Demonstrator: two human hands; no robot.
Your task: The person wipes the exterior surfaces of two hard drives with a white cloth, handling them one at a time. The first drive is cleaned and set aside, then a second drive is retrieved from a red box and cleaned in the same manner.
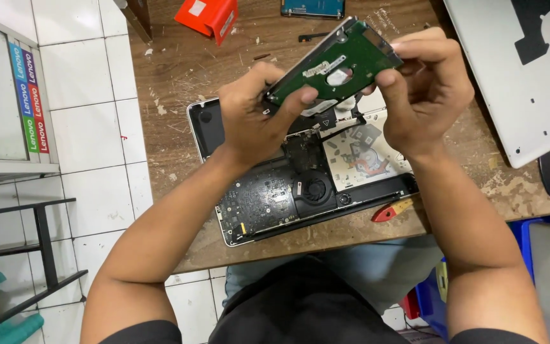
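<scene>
Both my hands hold a flat hard drive [335,62] with a green circuit board facing me, tilted up above an opened laptop [275,191]. My left hand [252,118] grips its lower left corner, thumb pressed on the board. My right hand [424,89] pinches the right end, fingers curled over the metal edge. The laptop lies on the worn wooden table [179,70] with its bottom cover off, showing a dark mainboard, a round fan [316,189] and a silver optical drive [361,156].
A silver laptop bottom cover [517,70] lies at the right. A red box [210,16] and another drive [312,6] sit at the far edge. A red-handled tool [391,210] rests by the near edge. White tiled floor and a metal shelf [26,255] lie left.
</scene>
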